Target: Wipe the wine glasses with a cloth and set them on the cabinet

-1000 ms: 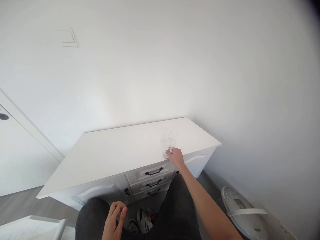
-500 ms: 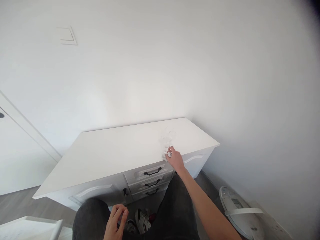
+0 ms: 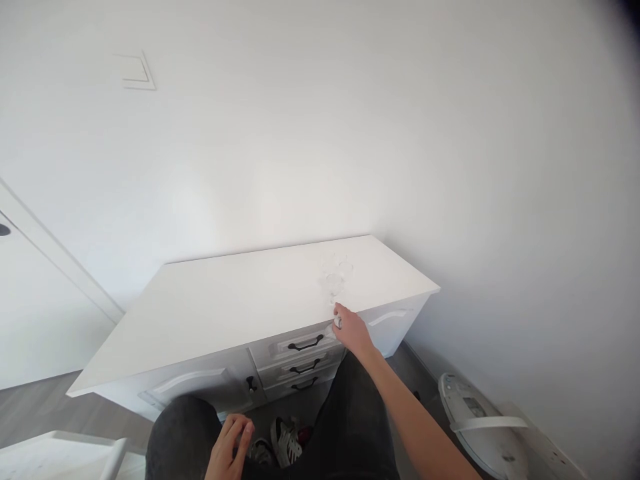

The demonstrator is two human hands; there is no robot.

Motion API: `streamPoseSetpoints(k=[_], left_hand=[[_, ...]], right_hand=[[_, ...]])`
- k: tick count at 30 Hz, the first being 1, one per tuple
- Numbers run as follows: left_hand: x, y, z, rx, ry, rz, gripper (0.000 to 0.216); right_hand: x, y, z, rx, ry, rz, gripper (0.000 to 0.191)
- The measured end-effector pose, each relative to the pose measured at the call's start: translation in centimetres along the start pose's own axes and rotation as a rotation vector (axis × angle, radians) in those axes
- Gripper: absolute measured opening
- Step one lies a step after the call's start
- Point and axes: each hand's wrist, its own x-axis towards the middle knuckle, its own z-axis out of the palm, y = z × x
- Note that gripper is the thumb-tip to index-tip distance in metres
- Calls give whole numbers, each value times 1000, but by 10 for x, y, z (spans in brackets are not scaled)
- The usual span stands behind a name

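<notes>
My right hand (image 3: 351,328) is closed on a small crumpled white thing (image 3: 337,323), perhaps a wad of tissue, at the front edge of the white cabinet (image 3: 225,303). Fingers hide most of it. Just beyond the fingertips, faint clear rounded shapes (image 3: 335,283) mark the cabinet top; whether they are water or see-through objects I cannot tell. My left hand (image 3: 231,443) hangs over my left thigh, its fingers loosely bent, thumb apart, with nothing visible in it.
Drawers with black handles (image 3: 306,343) face my knees. A white rice cooker (image 3: 480,427) stands on the floor at right, beside a power strip (image 3: 557,457). White furniture (image 3: 60,453) is at lower left, a door (image 3: 30,307) at far left.
My right hand has drawn slightly toward me, bringing the white thing from the cabinet top to its front edge. My left hand has barely moved.
</notes>
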Motion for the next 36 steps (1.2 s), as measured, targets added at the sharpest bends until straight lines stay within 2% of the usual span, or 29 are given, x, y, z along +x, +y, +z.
streamPoseSetpoints(k=[3, 5, 8, 11, 13, 17, 23, 29, 33, 36], left_hand=[[3, -16, -10, 93, -1, -29, 69], [6, -29, -19, 212, -54, -86, 69], [12, -48, -30, 425, -190, -213, 64], [19, -60, -33, 538, -240, -309, 60], [23, -63, -31, 580, -246, -352, 60], [24, -62, -26, 638, -287, -368, 60], [22, -59, -25, 678, -310, -345, 61], [24, -57, -24, 668, -283, -312, 58], [21, -46, -23, 600, -233, -208, 52], [19, -24, -14, 518, -155, -66, 48]], right_hand=[[-16, -5, 1, 12, 48, 1, 24], [-38, -8, 9, 13, 31, -14, 30], [-81, -6, 37, -13, -91, -39, 38], [-118, 5, 71, -51, -248, -41, 28], [-132, 14, 90, -72, -307, -19, 21], [-135, 26, 106, -81, -315, 30, 24], [-131, 33, 108, -48, -291, 76, 27], [-133, 35, 113, -57, -260, 53, 27], [-135, 33, 114, -57, -254, 20, 37], [-136, 29, 112, -27, -228, -29, 41]])
